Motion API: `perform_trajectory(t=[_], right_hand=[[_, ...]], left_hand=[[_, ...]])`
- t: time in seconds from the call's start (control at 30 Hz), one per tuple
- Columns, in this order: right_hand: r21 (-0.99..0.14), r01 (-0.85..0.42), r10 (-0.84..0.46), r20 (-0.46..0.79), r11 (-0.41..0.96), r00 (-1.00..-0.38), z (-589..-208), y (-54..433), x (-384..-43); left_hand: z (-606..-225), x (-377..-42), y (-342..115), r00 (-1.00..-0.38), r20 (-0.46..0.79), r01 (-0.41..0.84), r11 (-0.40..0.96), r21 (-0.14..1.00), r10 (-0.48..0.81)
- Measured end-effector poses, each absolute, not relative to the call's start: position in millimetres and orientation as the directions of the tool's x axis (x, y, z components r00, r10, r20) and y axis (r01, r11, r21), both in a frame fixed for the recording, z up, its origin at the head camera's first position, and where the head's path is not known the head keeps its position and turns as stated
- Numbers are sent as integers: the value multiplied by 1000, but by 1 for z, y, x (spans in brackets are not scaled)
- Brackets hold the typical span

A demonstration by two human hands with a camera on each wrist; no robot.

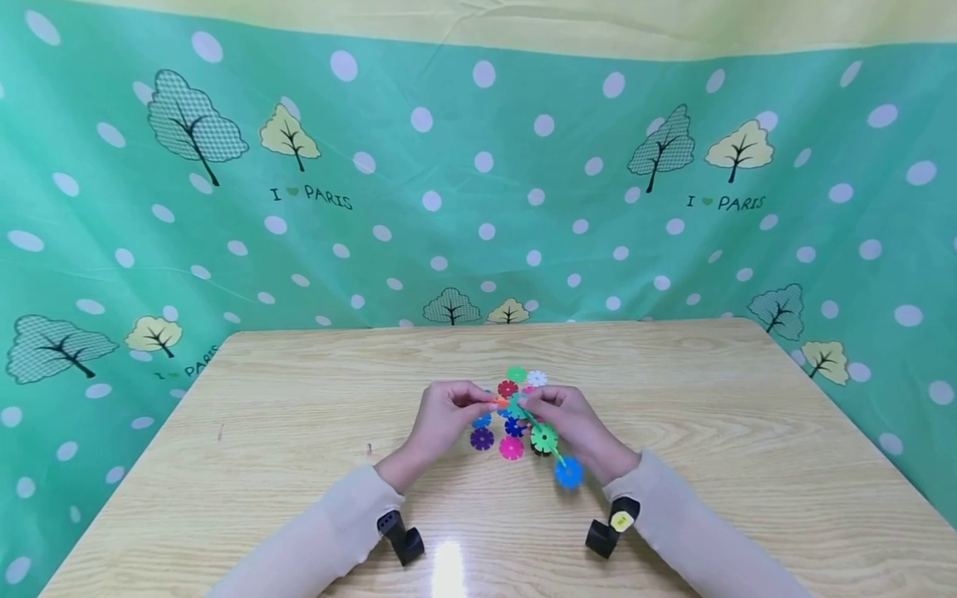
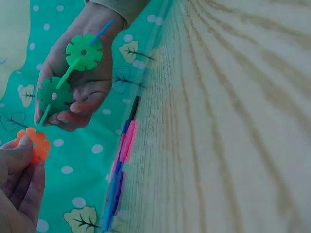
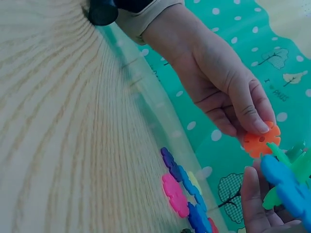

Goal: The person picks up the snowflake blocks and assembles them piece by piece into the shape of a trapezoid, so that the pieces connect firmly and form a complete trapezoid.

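Observation:
My left hand (image 1: pixel 449 415) pinches an orange notched plastic disc (image 2: pixel 33 145) between thumb and fingers. My right hand (image 1: pixel 571 423) holds a chain of interlocking discs. The chain has a darker green disc (image 2: pixel 54 96) at the fingertips, then a light green disc (image 1: pixel 544 438), and a blue disc (image 1: pixel 568 472) at its far end, hanging toward the wrist. In the left wrist view, the chain's green tip is right at the orange disc's edge. Both hands are close together over the scattered discs, and part of the right fingers is hidden behind the chain.
Loose discs lie on the wooden table (image 1: pixel 299 498) under the hands: purple (image 1: pixel 482 438), pink (image 1: pixel 512 448), dark blue (image 1: pixel 514 426), red (image 1: pixel 507 388), green (image 1: pixel 517 374), white (image 1: pixel 537 379) and several others. A green dotted curtain (image 1: pixel 478 183) hangs behind.

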State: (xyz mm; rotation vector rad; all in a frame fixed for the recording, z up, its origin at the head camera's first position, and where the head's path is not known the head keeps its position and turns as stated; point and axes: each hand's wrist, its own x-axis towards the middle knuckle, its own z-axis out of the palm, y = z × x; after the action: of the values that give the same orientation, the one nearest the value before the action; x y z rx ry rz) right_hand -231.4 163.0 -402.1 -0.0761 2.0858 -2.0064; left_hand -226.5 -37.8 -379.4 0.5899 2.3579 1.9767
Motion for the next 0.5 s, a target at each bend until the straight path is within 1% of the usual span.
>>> perform_trajectory(t=[0.2,0.33,0.5], right_hand=[[-984,180,-282,-174,4,-943,-401,165,-232],[-987,157,-287,-158,29,-945,-400,164,-230],[-994,109,-269,-112,29,-957,-397,161,-226]], left_hand=[[-381,-225,-36,-923,277,319,128,939,266],[-383,-224,-35,-921,284,325,124,938,268],[-400,-237,-36,-918,295,333,114,936,263]])
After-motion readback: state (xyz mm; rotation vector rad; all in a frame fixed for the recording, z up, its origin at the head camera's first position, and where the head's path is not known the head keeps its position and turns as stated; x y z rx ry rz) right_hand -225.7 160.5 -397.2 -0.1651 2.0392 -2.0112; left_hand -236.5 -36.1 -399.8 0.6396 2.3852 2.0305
